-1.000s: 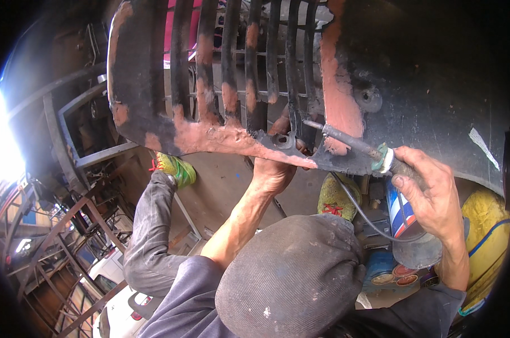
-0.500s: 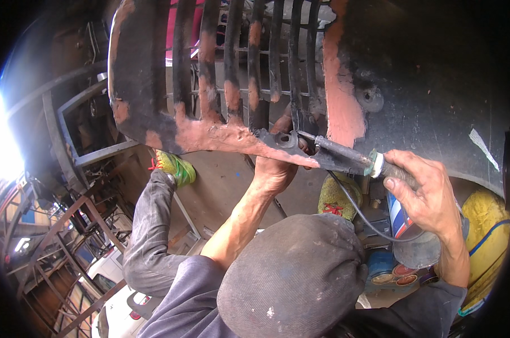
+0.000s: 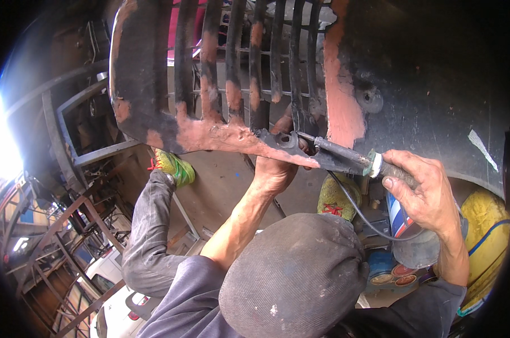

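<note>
Across the top spreads a black plastic bumper (image 3: 424, 101) with a slatted grille and pinkish patches of filler. My right hand (image 3: 427, 188) is closed round the handle of a soldering iron (image 3: 345, 151). The iron slants up to the left, its tip at the bumper's lower edge, beside a round hole. From below, my left hand (image 3: 273, 172) grips that same edge close to the tip. Part of its fingers shows through the gaps in the plastic; the rest is hidden behind it. A dark cord (image 3: 373, 226) hangs in a loop beneath the iron.
Metal frames (image 3: 69, 225) and a white car (image 3: 119, 315) stand at the left. Below my right arm are a bucket (image 3: 418, 250), several small cans (image 3: 383, 267) and a yellow sack (image 3: 483, 225). A dark cap (image 3: 294, 276) covers the lower middle. Yellow-green shoes (image 3: 176, 169) rest on the floor.
</note>
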Motion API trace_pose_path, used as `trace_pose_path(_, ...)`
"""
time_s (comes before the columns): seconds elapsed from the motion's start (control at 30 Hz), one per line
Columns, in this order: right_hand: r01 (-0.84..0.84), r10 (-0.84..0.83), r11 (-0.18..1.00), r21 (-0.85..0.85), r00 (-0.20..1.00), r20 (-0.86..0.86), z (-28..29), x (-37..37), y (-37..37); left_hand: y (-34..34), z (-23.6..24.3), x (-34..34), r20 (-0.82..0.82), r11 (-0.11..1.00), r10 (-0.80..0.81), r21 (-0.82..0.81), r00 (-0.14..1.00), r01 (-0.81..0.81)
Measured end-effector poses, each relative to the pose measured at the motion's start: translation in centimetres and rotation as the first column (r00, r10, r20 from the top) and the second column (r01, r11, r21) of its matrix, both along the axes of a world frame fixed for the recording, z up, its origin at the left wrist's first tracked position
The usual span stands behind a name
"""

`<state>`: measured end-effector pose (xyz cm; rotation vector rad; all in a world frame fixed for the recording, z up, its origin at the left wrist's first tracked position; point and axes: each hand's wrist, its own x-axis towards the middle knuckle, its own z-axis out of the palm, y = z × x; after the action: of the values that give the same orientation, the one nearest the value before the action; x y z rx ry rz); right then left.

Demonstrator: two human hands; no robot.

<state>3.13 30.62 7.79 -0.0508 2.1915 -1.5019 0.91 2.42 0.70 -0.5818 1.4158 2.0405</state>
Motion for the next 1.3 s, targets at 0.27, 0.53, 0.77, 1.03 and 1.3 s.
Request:
trace_pose_path(0.27, -0.004, 0.004, 1.000, -0.010, 1.000, 0.008, 0.1, -0.1, -0.1, -0.4, -0.4, 0.1, -0.012, 0.999, -0.012, 0.034, 1.000, 0.012)
trace_pose_path(0.53, -0.006, 0.007, 1.000, -0.020, 1.000, 0.013, 0.1, -0.1, 0.0, -0.5, -0.8, 0.1, -0.041, 0.998, -0.027, 0.058, 0.999, 0.030)
trace_pose_path(0.77, 0.001, 0.001, 0.999, -0.044, 1.000, 0.027, 0.1, -0.1, 0.0, -0.4, -0.1, 0.2, 0.002, 1.000, -0.007, 0.028, 1.000, 0.007)
trace_pose_path(1.03, 0.008, -0.007, 0.999, -0.035, 1.000, 0.017, 0.2, -0.1, 0.0, -0.4, 0.4, 0.1, 0.029, 0.999, -0.034, 0.020, 0.999, 0.034)
trace_pose_path(1.3, 0.041, -0.040, 0.998, -0.036, 0.999, 0.020, 0.1, -0.1, 0.4, -0.1, 0.3, -0.1, 0.014, 1.000, 0.005, 0.026, 1.000, -0.005)
